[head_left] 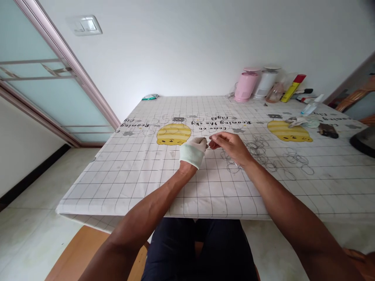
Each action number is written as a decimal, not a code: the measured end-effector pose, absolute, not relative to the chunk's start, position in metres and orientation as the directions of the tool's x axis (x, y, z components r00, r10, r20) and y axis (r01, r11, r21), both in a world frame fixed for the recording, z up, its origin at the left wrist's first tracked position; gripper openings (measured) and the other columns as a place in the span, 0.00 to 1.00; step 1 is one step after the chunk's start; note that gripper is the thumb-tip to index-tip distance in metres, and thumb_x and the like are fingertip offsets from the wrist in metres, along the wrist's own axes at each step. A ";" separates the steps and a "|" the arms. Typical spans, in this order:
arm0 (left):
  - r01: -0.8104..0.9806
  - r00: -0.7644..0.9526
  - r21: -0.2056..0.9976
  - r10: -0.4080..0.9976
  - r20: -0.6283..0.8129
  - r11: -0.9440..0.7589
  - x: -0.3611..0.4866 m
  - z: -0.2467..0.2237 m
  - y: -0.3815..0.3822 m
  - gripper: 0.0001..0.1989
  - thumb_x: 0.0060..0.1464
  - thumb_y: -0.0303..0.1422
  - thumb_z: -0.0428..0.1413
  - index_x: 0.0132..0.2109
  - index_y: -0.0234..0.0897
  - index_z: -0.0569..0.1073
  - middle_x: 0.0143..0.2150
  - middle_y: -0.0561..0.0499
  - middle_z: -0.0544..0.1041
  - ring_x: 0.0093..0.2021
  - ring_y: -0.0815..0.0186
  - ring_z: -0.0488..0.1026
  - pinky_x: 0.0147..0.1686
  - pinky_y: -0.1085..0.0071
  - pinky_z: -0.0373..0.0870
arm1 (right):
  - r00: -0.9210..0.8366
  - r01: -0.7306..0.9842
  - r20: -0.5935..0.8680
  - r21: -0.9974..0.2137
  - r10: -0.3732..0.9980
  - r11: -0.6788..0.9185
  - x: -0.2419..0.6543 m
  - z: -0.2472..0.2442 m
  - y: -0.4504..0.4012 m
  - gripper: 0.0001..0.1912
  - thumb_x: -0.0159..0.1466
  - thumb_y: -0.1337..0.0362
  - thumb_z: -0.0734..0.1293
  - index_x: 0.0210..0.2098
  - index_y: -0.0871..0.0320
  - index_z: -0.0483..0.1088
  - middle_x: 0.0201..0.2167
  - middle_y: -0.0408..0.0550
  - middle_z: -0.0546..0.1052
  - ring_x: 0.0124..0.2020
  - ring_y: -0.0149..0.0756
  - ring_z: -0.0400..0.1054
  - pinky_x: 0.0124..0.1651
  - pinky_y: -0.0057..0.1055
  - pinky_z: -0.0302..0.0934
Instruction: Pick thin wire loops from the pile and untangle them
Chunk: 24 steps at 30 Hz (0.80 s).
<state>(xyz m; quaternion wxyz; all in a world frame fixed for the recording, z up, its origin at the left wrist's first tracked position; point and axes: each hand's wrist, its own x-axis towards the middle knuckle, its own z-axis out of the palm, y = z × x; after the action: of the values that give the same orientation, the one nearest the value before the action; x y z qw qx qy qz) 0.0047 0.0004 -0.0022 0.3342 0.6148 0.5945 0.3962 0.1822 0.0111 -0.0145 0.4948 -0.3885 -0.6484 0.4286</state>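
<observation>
My left hand [194,150] wears a pale glove with a light green cuff, its fingers closed in a pinch. Bare and also pinched, my right hand [230,145] is just to the right, its fingertips close to the gloved ones. Whatever is between the fingers is too small to make out. Under and beyond my right wrist lies a loose heap of thin wire rings [258,150]. More of these rings [295,158] are scattered to the right of the heap.
A checked tablecloth [140,187] with yellow bear prints covers the table. Toward the back right stand a pink device [246,86], a white one [264,85], a yellow can [293,89] and a clear bottle [312,105]. A crumpled glove [304,121] and a dark box [328,131] lie nearby.
</observation>
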 end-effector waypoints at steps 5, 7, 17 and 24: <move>0.458 -0.035 0.888 0.998 0.059 -0.037 0.007 0.001 0.000 0.21 0.64 0.34 0.53 0.60 0.39 0.80 0.33 0.51 0.84 0.38 0.62 0.80 0.44 0.69 0.72 | -0.157 0.141 0.318 -0.930 0.935 0.339 0.174 -0.018 0.007 0.15 0.68 0.50 0.72 0.41 0.55 0.82 0.31 0.47 0.83 0.34 0.38 0.77 0.42 0.37 0.73; 0.465 -0.034 0.885 0.999 0.043 -0.023 0.007 0.004 -0.003 0.21 0.65 0.34 0.53 0.60 0.38 0.80 0.33 0.51 0.84 0.38 0.63 0.80 0.44 0.70 0.72 | -0.161 0.176 0.326 -0.919 0.932 0.352 0.174 -0.015 0.004 0.15 0.68 0.51 0.71 0.41 0.55 0.83 0.30 0.47 0.82 0.33 0.38 0.77 0.42 0.36 0.72; 0.439 -0.049 0.898 0.997 0.067 -0.039 0.009 0.001 -0.005 0.17 0.66 0.33 0.52 0.52 0.41 0.84 0.34 0.51 0.84 0.39 0.63 0.81 0.45 0.70 0.73 | -0.177 0.183 0.316 -0.920 0.932 0.346 0.172 -0.008 -0.002 0.13 0.68 0.53 0.72 0.38 0.56 0.83 0.27 0.47 0.82 0.31 0.38 0.76 0.41 0.36 0.71; 0.320 0.039 0.944 0.997 0.072 -0.080 0.005 -0.003 0.004 0.23 0.62 0.39 0.58 0.61 0.37 0.78 0.46 0.46 0.85 0.41 0.61 0.82 0.47 0.67 0.74 | -0.105 0.153 0.320 -0.930 0.942 0.333 0.184 -0.008 0.007 0.13 0.65 0.53 0.73 0.37 0.57 0.83 0.26 0.47 0.80 0.29 0.37 0.73 0.37 0.35 0.70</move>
<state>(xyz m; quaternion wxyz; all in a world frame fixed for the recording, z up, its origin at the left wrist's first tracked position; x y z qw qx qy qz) 0.0054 0.0039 -0.0027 0.3987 0.6002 0.5486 0.4240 0.1842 0.0070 -0.0077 0.5120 -0.4304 -0.6359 0.3850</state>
